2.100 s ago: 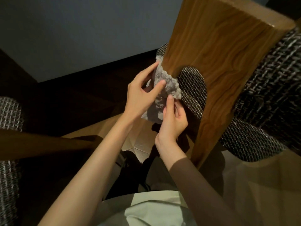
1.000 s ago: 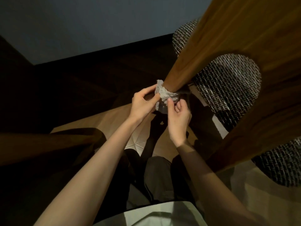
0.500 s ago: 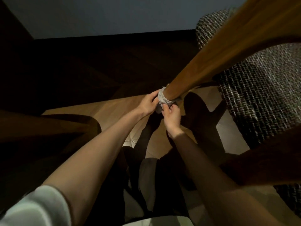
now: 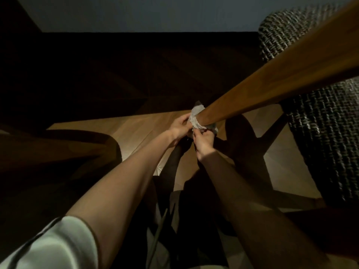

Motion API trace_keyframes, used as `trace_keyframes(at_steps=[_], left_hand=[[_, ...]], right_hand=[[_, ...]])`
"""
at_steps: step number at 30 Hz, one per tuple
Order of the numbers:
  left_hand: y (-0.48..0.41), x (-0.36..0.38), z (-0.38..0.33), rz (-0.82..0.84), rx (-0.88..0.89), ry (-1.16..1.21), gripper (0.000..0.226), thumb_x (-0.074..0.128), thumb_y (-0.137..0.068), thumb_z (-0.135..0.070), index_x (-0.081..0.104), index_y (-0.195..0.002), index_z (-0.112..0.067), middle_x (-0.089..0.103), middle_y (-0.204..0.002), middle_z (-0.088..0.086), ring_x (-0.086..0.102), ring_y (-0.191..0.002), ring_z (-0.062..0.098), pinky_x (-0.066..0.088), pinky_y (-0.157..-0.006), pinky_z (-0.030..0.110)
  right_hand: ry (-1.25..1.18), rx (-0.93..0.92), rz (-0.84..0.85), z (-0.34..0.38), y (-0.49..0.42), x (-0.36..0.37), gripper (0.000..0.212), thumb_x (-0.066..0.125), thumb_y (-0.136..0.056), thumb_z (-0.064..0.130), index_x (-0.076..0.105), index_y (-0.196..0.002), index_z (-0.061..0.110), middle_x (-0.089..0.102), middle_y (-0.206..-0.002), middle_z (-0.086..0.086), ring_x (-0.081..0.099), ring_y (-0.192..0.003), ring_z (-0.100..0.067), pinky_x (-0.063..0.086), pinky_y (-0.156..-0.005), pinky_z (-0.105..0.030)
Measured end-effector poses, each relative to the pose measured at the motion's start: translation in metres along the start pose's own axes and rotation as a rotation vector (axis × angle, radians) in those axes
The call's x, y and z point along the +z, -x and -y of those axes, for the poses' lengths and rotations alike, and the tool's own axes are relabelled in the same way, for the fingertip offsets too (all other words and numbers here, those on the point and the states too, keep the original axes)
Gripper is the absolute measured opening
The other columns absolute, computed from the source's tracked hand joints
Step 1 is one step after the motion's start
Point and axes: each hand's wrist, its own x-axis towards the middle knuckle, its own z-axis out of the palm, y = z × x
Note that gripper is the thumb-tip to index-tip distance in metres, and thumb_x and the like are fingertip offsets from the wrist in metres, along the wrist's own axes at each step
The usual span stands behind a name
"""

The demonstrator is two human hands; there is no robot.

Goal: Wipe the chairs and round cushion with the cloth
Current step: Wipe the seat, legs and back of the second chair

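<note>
At 7 o'clock sits our white sleeve (image 4: pixel 48 245). Our 2 arms reach to centre, where our left hand (image 4: pixel 179 127) and right hand (image 4: pixel 204 142) each keep a grip pinched on the pale cloth (image 4: pixel 196 118), wrapped round the wooden chair leg (image 4: pixel 252 96). The woven seat (image 4: pixel 326 133) lies toward 3 o'clock.

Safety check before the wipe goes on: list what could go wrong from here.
1. Both the left hand and the right hand grip the cloth bunched round the low end of the wooden leg; neither steadies the chair, so a hard pull might shift it.
2. The cloth sits close to the floor and may pick up grit there.
3. Dim light could hide missed patches on the leg.
</note>
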Motion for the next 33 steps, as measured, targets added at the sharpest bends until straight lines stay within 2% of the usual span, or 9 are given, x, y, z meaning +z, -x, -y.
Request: trace_keyframes(at_steps=[5,8,11,13,17,20,26,30,33], left_hand=[[0.029,0.006,-0.013,-0.092,0.159,-0.040,0.041,0.048,-0.098,-0.005,0.048,-0.138,-0.010,0.053,-0.137,0.009,0.052,-0.123,0.018,0.045,-0.097,0.024],[0.053,0.013,-0.028,-0.125,0.252,0.036,0.040,0.052,-0.096,-0.006,0.051,-0.136,-0.009,0.056,-0.133,0.010,0.054,-0.121,0.019,0.046,-0.102,0.036],[0.083,0.022,-0.047,-0.171,0.374,0.077,0.040,0.057,-0.093,-0.007,0.055,-0.133,-0.011,0.058,-0.129,0.009,0.057,-0.117,0.019,0.049,-0.099,0.036],[0.105,0.027,-0.061,-0.190,0.460,0.065,0.041,0.059,-0.092,-0.008,0.055,-0.132,-0.013,0.059,-0.128,0.009,0.057,-0.116,0.021,0.049,-0.098,0.037],[0.150,0.035,-0.089,-0.158,0.594,0.108,0.040,0.062,-0.090,-0.007,0.057,-0.129,-0.011,0.061,-0.125,0.009,0.060,-0.113,0.018,0.050,-0.098,0.039],[0.190,0.039,-0.095,-0.168,0.666,0.124,0.035,0.065,-0.088,-0.010,0.062,-0.123,-0.010,0.065,-0.119,0.006,0.063,-0.109,0.012,0.052,-0.096,0.036],[0.269,0.038,-0.083,-0.142,0.816,0.102,0.029,0.066,-0.088,-0.015,0.064,-0.116,-0.020,0.069,-0.112,-0.003,0.065,-0.103,0.004,0.054,-0.085,0.022],[0.307,0.051,-0.077,-0.130,0.874,0.063,0.025,0.066,-0.088,-0.016,0.066,-0.113,-0.018,0.067,-0.113,0.002,0.065,-0.103,0.010,0.055,-0.088,0.030],[0.325,0.073,-0.077,-0.190,0.939,0.079,0.024,0.069,-0.086,-0.016,0.068,-0.110,-0.015,0.065,-0.111,0.003,0.063,-0.100,0.007,0.053,-0.082,0.020]], right_hand=[[0.064,-0.220,-0.140,0.013,0.038,-0.010,0.010,0.058,-0.094,0.010,0.061,-0.103,0.011,0.066,-0.103,-0.003,0.060,-0.087,-0.006,0.045,-0.080,-0.024],[0.043,-0.373,-0.232,0.027,0.067,-0.014,0.007,0.065,-0.091,0.017,0.061,-0.096,0.020,0.064,-0.089,0.012,0.061,-0.083,0.002,0.048,-0.080,-0.023],[-0.067,-0.478,-0.316,0.044,0.099,-0.014,0.009,0.067,-0.089,0.018,0.064,-0.085,0.026,0.070,-0.086,0.009,0.068,-0.086,-0.006,0.054,-0.081,-0.027],[-0.126,-0.531,-0.384,0.058,0.119,-0.015,0.018,0.068,-0.088,0.019,0.063,-0.074,0.029,0.070,-0.075,0.013,0.068,-0.076,-0.002,0.054,-0.074,-0.025],[-0.237,-0.619,-0.346,0.081,0.165,-0.028,0.026,0.062,-0.093,0.022,0.065,-0.069,0.033,0.069,-0.072,0.013,0.066,-0.076,-0.002,0.055,-0.078,-0.031],[-0.157,-0.709,-0.281,0.089,0.207,-0.042,0.020,0.059,-0.095,0.023,0.069,-0.080,0.033,0.072,-0.080,0.009,0.067,-0.081,-0.007,0.055,-0.082,-0.038],[0.013,-0.899,-0.191,0.081,0.295,-0.087,0.011,0.064,-0.090,0.032,0.071,-0.098,0.029,0.074,-0.093,0.011,0.068,-0.092,-0.004,0.055,-0.080,-0.026],[-0.014,-1.026,-0.305,0.074,0.341,-0.118,0.024,0.071,-0.084,0.033,0.073,-0.103,0.017,0.070,-0.096,0.002,0.066,-0.088,-0.003,0.050,-0.073,-0.017],[-0.043,-1.095,-0.471,0.070,0.359,-0.136,0.034,0.073,-0.083,0.025,0.068,-0.113,0.010,0.067,-0.097,-0.005,0.062,-0.080,0.005,0.045,-0.066,-0.008]])
